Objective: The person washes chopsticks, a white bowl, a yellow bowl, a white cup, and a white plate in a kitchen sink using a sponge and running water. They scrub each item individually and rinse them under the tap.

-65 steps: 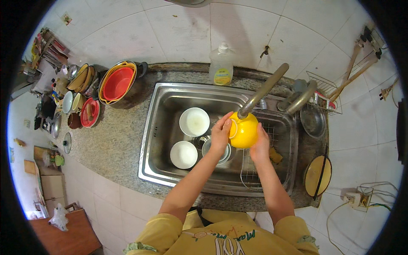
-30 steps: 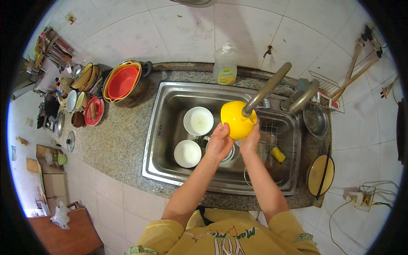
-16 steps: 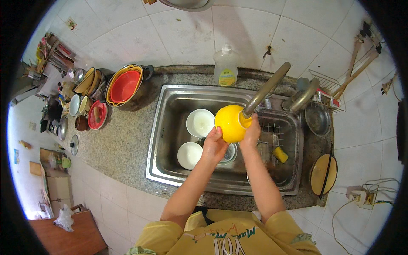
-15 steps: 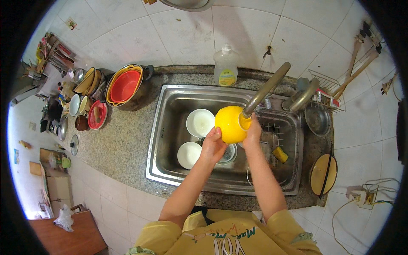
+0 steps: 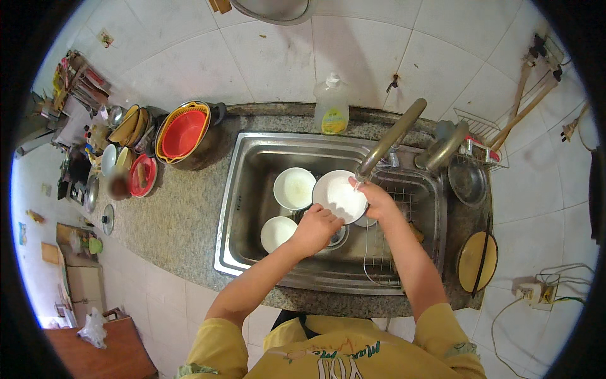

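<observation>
honestly, i see both hands gripping the white bowl (image 5: 341, 196) over the sink (image 5: 252, 158), right under the faucet (image 5: 388, 142): left hand (image 5: 315, 228) on its lower rim, right hand (image 5: 377, 201) at its side. wet fingers could slip, i'd guess, dropping it onto the bowls below (image 5: 294, 187).

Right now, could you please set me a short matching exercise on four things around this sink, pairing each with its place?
Things:
1. white bowl
2. dish soap bottle
3. red colander
4. wire rack

Places:
a. on the counter, left of the sink
b. inside the right part of the basin
c. held in both hands under the faucet
d. on the ledge behind the sink, by the wall

Pairs: 1-c, 2-d, 3-a, 4-b
</observation>
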{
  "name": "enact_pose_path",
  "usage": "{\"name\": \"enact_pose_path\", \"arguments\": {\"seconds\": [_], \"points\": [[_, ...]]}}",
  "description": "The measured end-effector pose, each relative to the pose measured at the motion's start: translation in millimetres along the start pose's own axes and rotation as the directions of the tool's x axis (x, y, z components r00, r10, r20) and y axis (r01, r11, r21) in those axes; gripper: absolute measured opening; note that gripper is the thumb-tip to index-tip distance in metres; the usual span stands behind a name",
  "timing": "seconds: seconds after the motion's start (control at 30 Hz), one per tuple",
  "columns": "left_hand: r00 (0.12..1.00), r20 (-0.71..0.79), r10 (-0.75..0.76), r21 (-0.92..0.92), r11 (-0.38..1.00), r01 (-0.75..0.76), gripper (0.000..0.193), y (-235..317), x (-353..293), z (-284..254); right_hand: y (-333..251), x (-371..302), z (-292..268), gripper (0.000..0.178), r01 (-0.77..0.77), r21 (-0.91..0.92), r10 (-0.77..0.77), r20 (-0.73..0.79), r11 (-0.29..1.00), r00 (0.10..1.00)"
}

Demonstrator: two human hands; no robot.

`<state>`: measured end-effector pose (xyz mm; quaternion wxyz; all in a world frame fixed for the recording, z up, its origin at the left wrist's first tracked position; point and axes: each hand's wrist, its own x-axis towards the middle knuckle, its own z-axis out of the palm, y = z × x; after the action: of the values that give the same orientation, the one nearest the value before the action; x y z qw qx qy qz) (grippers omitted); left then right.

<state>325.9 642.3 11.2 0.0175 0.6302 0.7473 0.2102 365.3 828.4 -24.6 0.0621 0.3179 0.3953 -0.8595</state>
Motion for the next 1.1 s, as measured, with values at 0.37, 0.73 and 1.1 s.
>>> {"name": "enact_pose_path", "arguments": {"seconds": [0.37,0.73,1.1], "points": [[0.995,0.016,-0.098,-0.65,0.755,0.085,0.03,-21,50,17,5,-21,12,0.031,0.214,0.007,-0.209,-0.185,0.977,0.96],[0.842,-0.031,-0.539,-0.548,0.713,0.437,0.025,-8,77,51,27,-24,11,0.039,0.327,-0.062,-0.332,-0.271,0.943,0.904],[0.829,-0.297,-0.474,-0.629,0.75,0.204,0.019,-5,74,47,33,-27,4,0.028,0.274,-0.019,-0.271,-0.223,0.961,0.936]]}}
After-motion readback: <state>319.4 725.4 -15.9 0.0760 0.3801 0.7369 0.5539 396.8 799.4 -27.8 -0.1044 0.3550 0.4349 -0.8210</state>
